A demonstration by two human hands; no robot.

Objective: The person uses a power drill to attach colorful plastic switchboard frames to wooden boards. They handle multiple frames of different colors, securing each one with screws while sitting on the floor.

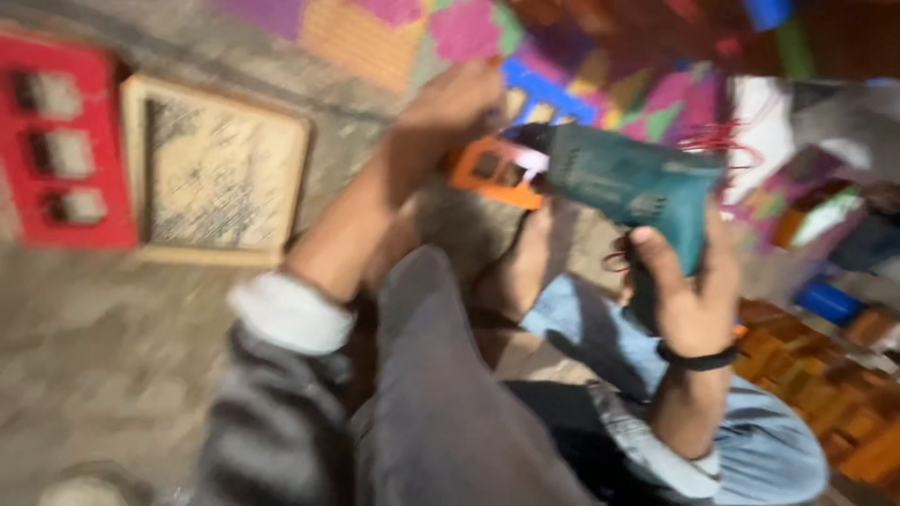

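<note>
Teal drill [630, 184] gripped in right hand [689, 300], fingers [653, 262] wrapped tight round its handle, black band at the wrist. Drill nose pointing left toward orange block [489, 171], just beyond the left fingers. Left hand [455, 105] stretched forward, fingers resting on or beside the orange block; too blurred to tell whether closed on it. Blue frame [544, 94] just past those fingers, on the patterned mat [375, 33]. Wooden tray [214, 171] and red crate [64, 141] well off left, on the floor [84, 337]. Wooden blocks [825, 384] below the right fingers.
</note>
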